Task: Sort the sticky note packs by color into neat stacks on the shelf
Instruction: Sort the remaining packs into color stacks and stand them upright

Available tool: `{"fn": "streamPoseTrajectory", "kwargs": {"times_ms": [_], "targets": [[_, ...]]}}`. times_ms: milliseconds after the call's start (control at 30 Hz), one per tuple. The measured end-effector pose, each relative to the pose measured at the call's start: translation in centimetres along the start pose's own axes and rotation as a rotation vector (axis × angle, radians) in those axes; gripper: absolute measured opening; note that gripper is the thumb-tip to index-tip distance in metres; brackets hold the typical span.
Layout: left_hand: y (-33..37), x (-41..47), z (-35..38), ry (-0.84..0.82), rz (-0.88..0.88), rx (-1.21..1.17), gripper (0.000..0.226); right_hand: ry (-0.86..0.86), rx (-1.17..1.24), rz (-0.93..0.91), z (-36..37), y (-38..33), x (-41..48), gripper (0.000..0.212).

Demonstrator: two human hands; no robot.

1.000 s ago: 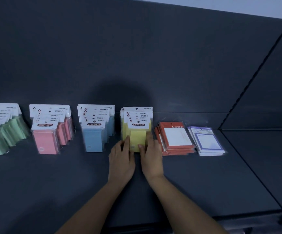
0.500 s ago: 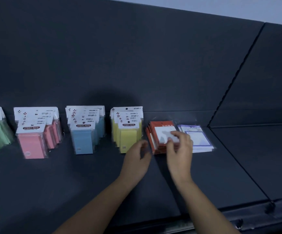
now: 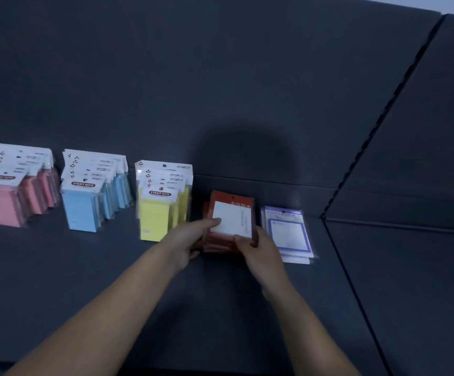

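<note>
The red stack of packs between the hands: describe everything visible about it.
The red stack is several flat orange-red packs in glossy clear wrap; the top one shows a white square panel and a hang hole. It is on or just above the dark shelf, between the yellow stack and the purple stack, lower packs slightly fanned. The left hand grips its left edge, thumb on top; the right hand grips its near right corner.

Arms stretched forward, the left hand [image 3: 192, 237] and right hand [image 3: 259, 252] grip the red stack [image 3: 232, 217] by its sides.
</note>
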State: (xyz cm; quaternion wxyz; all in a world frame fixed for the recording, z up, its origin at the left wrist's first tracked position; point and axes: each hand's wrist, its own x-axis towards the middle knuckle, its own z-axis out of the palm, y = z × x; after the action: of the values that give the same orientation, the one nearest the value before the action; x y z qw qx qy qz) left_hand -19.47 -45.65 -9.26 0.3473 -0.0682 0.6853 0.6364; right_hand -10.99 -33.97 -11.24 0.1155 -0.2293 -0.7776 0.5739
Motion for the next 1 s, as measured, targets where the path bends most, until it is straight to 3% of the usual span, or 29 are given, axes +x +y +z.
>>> {"fn": "streamPoseTrajectory", "kwargs": {"times_ms": [167, 333, 433, 667, 833, 900, 1000], "targets": [[0.3, 0.3, 0.6, -0.032, -0.021, 0.049, 0.034, -0.132, 0.137, 0.064, -1.7, 0.3, -0.1, 0.033], [-1.8, -2.2, -0.8, -0.155, 0.171, 0.087, 0.051, -0.139, 0.27, 0.042, -2.6, 0.7, -1.3, 0.062], [-4.0, -4.5, -1.7, -0.227, 0.285, 0.161, 0.055, -0.217, 0.313, -0.007, -2.7, 0.5, -2.0, 0.058], [-6.5, -6.6, -2.2, -0.161, 0.542, 0.202, 0.067, -0.307, 0.188, -0.225, -1.8, 0.2, -4.6, 0.069], [-6.5, -6.6, -1.6, -0.123, 0.684, 0.148, 0.093, -0.362, 0.22, -0.239, -1.4, 0.3, -5.2, 0.097], [-6.6, -6.3, -1.4, -0.122, 0.708, 0.133, 0.096, -0.354, 0.231, -0.227, -1.2, 0.4, -5.3, 0.098], [-7.3, -5.8, -1.7, -0.152, 0.718, 0.159, 0.094, -0.355, 0.192, -0.206, -1.3, 1.5, -5.2, 0.082]]}}
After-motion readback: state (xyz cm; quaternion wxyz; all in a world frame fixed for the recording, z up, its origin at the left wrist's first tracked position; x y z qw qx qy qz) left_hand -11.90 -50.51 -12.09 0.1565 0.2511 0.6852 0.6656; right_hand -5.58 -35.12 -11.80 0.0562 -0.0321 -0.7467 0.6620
